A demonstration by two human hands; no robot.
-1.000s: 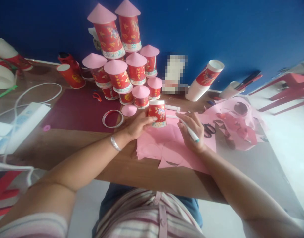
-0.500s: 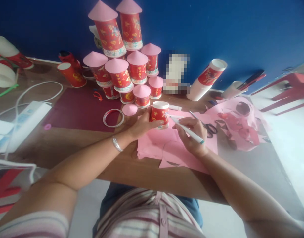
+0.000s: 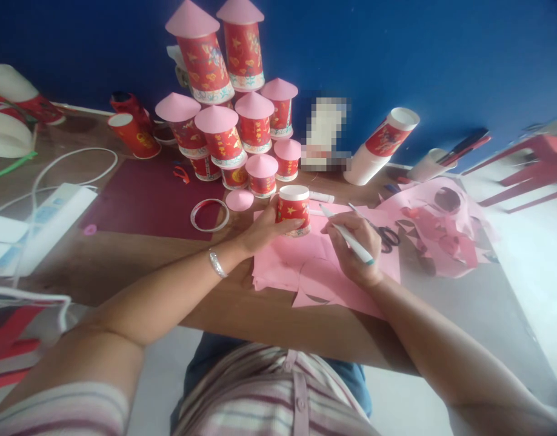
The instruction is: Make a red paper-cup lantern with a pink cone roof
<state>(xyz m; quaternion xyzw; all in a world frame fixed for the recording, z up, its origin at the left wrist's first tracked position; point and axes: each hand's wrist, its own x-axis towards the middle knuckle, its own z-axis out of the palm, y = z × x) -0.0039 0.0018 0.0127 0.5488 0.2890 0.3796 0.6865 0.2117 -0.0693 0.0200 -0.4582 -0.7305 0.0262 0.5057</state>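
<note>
Now my left grip (image 3: 260, 227) holds cup (image 3: 294, 209) down on pink paper (image 3: 282, 260); my right grip (image 3: 355, 248), closed round pen (image 3: 346, 236), has swung tip in to cup's 3 o'clock.

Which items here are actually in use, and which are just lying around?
In use: left hand holding the red cup, right hand holding the white pen, pink paper under both.
Lying about: scissors, tape ring, power strip, cone-topped cups, paper scraps.
</note>
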